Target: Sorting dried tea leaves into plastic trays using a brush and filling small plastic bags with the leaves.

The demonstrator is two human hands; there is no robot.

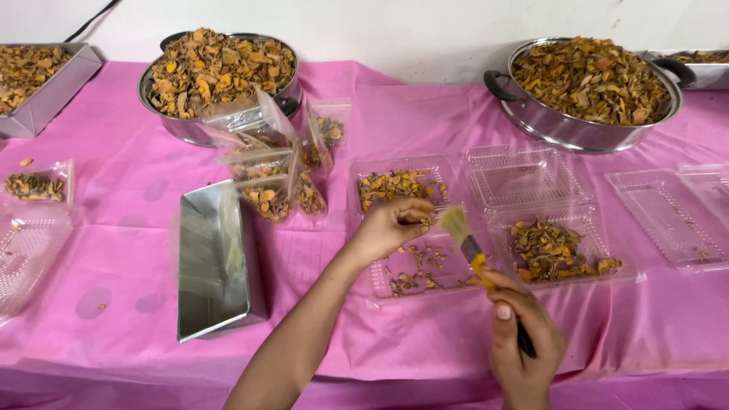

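Your left hand (391,225) pinches a few dried pieces over the open clamshell (414,262), just left of the brush (471,247) your right hand (524,342) grips closed around its handle. Sweep too hard and pieces may scatter onto the cloth (121,250) or into the filled box (558,247).

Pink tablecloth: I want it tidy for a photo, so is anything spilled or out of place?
Yes: a few dried pieces lie loose on the pink tablecloth at far left, outside the small bag.
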